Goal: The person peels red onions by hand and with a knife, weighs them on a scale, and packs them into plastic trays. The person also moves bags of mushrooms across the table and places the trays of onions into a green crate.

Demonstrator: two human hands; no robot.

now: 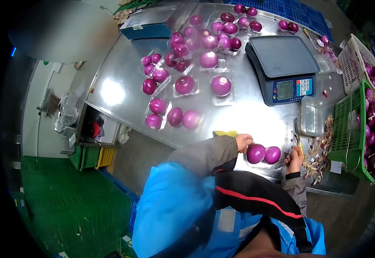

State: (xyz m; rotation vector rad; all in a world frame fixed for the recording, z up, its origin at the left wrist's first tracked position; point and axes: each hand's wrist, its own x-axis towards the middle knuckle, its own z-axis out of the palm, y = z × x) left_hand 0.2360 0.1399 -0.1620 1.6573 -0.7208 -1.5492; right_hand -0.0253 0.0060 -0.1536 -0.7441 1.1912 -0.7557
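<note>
**Two hands close around a pair of purple onions at the table's near edge**

We start at the left hand (244,142), a little right of the frame's centre. Its fingers are bent and held together, and the fingertips touch the upper left side of the left onion (256,153). We cannot tell whether they clamp it or only rest on it. The right onion (272,155) lies just beside the first one, touching it or nearly so. The right hand (295,160) is close against its right side. That hand's fingers are curled, but what they close on is too small for us to make out. A knife (298,144) with a yellow handle lies right above the hand, its blade pointing up the frame. So both onions sit between the two hands, on the front edge of the steel table (110,64).

Further out, a heap of dry onion skins (321,152) lies to the right of the knife, with an empty clear tray (312,116) above it. A green crate (346,129) full of purple onions stands at the right edge, and a white basket (357,60) is above it. A weighing scale (284,64) sits in the upper right. Many packed onions (185,84) in clear trays spread across the upper middle.
</note>
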